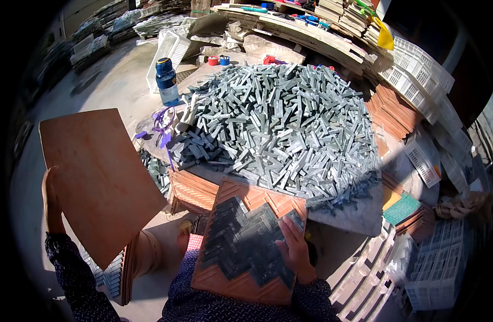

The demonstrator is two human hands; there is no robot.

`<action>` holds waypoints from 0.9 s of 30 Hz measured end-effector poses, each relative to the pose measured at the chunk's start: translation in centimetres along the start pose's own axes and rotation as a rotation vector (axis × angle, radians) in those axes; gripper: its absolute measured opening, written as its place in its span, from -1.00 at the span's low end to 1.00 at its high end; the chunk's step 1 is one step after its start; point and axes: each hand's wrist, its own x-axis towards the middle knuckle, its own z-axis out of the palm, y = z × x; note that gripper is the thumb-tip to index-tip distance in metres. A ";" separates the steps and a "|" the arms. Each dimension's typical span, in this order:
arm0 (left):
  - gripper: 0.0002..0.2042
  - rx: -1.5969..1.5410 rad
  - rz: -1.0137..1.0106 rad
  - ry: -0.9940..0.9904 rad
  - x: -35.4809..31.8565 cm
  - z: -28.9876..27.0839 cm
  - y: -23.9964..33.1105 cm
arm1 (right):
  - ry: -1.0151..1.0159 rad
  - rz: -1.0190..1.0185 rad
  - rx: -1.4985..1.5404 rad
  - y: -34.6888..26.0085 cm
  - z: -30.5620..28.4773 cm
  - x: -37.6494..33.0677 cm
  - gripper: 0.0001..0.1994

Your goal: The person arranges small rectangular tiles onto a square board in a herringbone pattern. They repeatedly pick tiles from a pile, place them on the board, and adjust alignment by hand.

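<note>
L hand (52,206), raised L of tile pile (284,123), grasps brown sheet (101,177), which partly hides tray stack (116,276). R hand (297,251): fingers extended on herringbone tray (225,282), front of pile; grip can't be told. Bottle (167,88), L rear of pile; crates (415,70), R rear.

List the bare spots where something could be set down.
Pale floor lies open between the blue bottle and the brown board in the left hand. The table shows a bare strip at its near right corner, below the heap of gray pieces. That heap crowds most of the tabletop.
</note>
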 end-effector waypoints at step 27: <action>-0.57 -0.059 -0.465 -0.045 -19.1 5.1 3.1 | -0.207 0.376 -0.256 -0.3 11.7 9.1 -0.82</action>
